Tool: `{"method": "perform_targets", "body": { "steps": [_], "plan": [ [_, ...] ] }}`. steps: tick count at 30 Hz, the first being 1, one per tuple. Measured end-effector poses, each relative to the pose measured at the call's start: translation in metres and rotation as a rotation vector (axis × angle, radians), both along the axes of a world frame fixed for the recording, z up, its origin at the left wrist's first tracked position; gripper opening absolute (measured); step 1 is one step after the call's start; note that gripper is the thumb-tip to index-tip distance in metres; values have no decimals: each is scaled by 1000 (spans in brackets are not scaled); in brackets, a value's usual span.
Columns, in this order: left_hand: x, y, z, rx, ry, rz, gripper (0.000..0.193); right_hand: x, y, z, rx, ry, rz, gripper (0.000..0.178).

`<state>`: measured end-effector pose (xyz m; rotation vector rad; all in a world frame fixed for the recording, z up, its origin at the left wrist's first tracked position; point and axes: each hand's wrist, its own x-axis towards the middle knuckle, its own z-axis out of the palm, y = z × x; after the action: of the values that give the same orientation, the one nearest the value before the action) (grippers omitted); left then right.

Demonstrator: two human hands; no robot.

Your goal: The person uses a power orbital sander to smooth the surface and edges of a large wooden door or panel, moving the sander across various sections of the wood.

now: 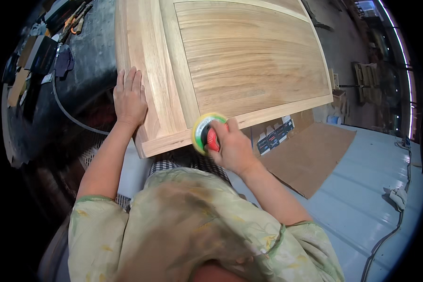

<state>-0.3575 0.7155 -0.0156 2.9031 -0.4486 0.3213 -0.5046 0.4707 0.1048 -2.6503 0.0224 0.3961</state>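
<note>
A large pale wooden panel (pixel 256 56) with a raised frame lies in front of me, its near edge close to my body. My left hand (pixel 130 102) rests flat on the left part of its frame, fingers stretched forward. At the near edge, my right hand (pixel 235 146) is wrapped round a small disc sander (pixel 201 131) with a red and black body and a yellow-green round pad. The sander is tilted with its pad turned towards the frame's edge; whether the pad touches the wood, I cannot tell. My fingers hide part of its body.
To the left, a dark workbench (pixel 95 49) bears hand tools (pixel 76 21) and boxes (pixel 40 54); a grey hose (pixel 70 113) hangs there. A cardboard sheet (pixel 315 150) and a dark printed box (pixel 276 137) lie on the pale blue surface (pixel 362 197) at right, beside a cord (pixel 399 218).
</note>
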Motion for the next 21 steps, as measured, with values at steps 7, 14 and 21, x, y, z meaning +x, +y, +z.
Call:
{"method": "perform_targets", "body": {
  "steps": [7,14,21],
  "plan": [
    [-5,-2,-3,27,10,30,42,-24,-25,7,-97,50,-72,60],
    [-2,-4,-5,14,-38,24,41,-21,-52,10,-152,57,-114,61],
    [-3,-2,-9,29,-42,29,40,-4,-20,19,-129,186,-38,66]
  ]
}}
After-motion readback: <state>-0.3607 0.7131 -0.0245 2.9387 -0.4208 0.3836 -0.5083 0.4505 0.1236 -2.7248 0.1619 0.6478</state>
